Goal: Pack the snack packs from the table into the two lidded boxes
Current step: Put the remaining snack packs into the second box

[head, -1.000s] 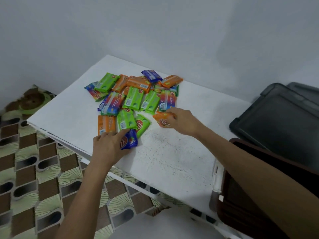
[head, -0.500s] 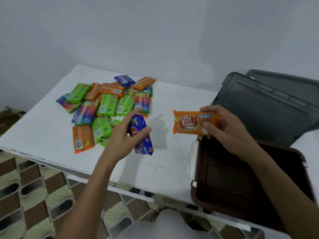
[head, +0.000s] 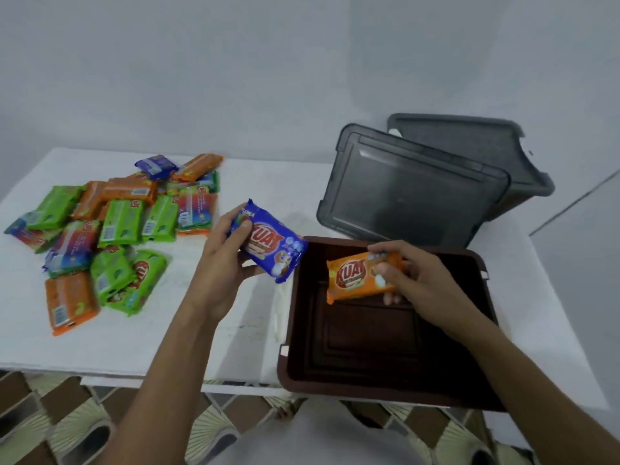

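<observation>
My right hand [head: 417, 280] grips an orange snack pack [head: 357, 278] over the inside of the open brown box [head: 375, 380] at the table's right end. My left hand [head: 221, 263] holds a blue snack pack [head: 273, 245] just left of the brown box's rim, above the table. A pile of several green, orange and multicoloured snack packs [head: 114, 229] lies on the white table [head: 141, 344] to the left. The brown box holds nothing else that I can see.
A dark grey lid [head: 412, 193] leans behind the brown box, against a grey box [head: 483, 149] at the back right. A white wall [head: 268, 62] stands close behind the table. Patterned brown and green floor tiles [head: 50, 421] show below the table's front edge.
Both hands lifted their packs off the table and carried them right. The orange pack is now over the brown box, and the blue pack is beside the box's rim.
</observation>
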{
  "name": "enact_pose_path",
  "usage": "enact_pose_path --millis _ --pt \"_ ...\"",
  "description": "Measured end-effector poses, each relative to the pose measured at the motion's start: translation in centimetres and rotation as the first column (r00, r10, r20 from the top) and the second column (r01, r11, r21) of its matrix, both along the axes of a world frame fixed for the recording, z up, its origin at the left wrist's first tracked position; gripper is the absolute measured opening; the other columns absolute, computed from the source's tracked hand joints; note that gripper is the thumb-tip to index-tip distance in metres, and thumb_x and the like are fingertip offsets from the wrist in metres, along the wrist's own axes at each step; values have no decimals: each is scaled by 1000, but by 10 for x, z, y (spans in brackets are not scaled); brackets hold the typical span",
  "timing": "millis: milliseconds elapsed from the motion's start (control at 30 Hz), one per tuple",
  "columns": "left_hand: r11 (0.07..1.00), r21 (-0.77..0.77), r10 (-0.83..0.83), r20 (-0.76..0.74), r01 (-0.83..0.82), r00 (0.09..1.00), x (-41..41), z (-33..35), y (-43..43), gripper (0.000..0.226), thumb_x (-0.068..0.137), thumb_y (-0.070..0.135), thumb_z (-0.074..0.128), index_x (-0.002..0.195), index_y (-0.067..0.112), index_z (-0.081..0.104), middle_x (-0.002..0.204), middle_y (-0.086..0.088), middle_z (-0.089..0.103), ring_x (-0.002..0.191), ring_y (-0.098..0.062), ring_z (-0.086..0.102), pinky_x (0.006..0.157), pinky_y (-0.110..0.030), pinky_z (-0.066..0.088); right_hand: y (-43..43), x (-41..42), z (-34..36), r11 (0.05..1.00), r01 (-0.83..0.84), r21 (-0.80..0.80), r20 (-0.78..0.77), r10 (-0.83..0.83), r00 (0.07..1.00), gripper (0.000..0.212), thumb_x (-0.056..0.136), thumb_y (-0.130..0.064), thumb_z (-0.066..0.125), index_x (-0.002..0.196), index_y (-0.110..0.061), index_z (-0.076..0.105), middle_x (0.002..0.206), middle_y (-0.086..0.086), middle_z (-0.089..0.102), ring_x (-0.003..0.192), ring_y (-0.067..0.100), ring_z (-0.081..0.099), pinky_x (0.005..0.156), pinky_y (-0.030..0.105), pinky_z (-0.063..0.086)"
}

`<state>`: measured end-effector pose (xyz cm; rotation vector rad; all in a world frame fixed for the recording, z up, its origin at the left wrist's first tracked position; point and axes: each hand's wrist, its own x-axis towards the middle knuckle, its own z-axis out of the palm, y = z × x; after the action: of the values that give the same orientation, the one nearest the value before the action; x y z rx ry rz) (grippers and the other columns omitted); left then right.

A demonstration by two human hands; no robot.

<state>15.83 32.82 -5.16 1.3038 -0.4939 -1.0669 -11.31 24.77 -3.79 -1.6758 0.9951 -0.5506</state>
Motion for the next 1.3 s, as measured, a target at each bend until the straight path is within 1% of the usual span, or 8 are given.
enact_pose_path --millis 233,500,733,833,900,1000,1200,1300 --pt "998 -28 55 33 -54 998 -26 -5 -1 40 93 18 59 131 29 55 111 0 69 94 -19 71 68 -32 60 -9 21 -60 976 -94 197 -98 115 989 36 94 -8 60 125 -26 60 112 10 67 81 19 73 78 36 60" --pt "998 -22 64 14 -64 998 -45 -8 -1 52 80 22 68 131 25 53 118 -9 67 100 -26 70 68 -34 61 -10 19 -77 953 -253 -170 -519 132 844 33 94 -17 58 126 -21 62 116 7 68 104 23 66 90 33 54" --pt "997 -54 55 -27 -56 998 -58 -3 3 53 81 22 66 131 23 50 111 -3 69 99 -24 70 69 -34 61 -10 11 -56 937 -314 -155 -606 161 779 33 94 -32 54 127 -27 57 114 6 67 97 24 66 81 38 57" --pt "998 -66 4 -53 -7 999 -63 3 3 48 81 23 65 127 24 51 104 0 71 97 -23 71 69 -32 61 -4 4 -29 956 -111 -273 -425 -17 905 34 97 -38 52 130 -30 54 102 -5 65 82 7 65 68 23 54" --pt "997 -62 -44 -61 40 997 -67 7 2 45 80 23 65 124 26 52 106 -1 71 98 -24 71 67 -31 61 3 4 -11 995 26 -92 -95 -35 995 39 96 -37 53 135 -38 47 108 -6 67 84 8 69 70 22 57" --pt "993 -51 -110 -60 107 992 -75 11 0 43 80 25 65 121 28 53 113 -6 68 100 -25 71 65 -30 61 11 7 6 985 7 175 240 -50 970 46 91 -29 59 135 -40 49 120 0 63 106 14 67 77 38 61" --pt "972 27 -232 246 233 941 -78 20 3 45 83 37 61 127 27 53 114 3 66 101 -6 68 64 -24 58 16 -2 11 967 92 239 348 -174 921 33 86 -21 60 119 -22 64 116 -4 67 117 13 61 81 48 59" --pt "957 60 -263 599 285 756 -67 16 5 36 91 41 56 126 31 55 106 16 66 102 1 62 64 -16 54 12 -19 11 967 133 218 313 -198 929 35 87 -20 59 122 -20 63 118 -2 66 117 11 61 77 40 61"
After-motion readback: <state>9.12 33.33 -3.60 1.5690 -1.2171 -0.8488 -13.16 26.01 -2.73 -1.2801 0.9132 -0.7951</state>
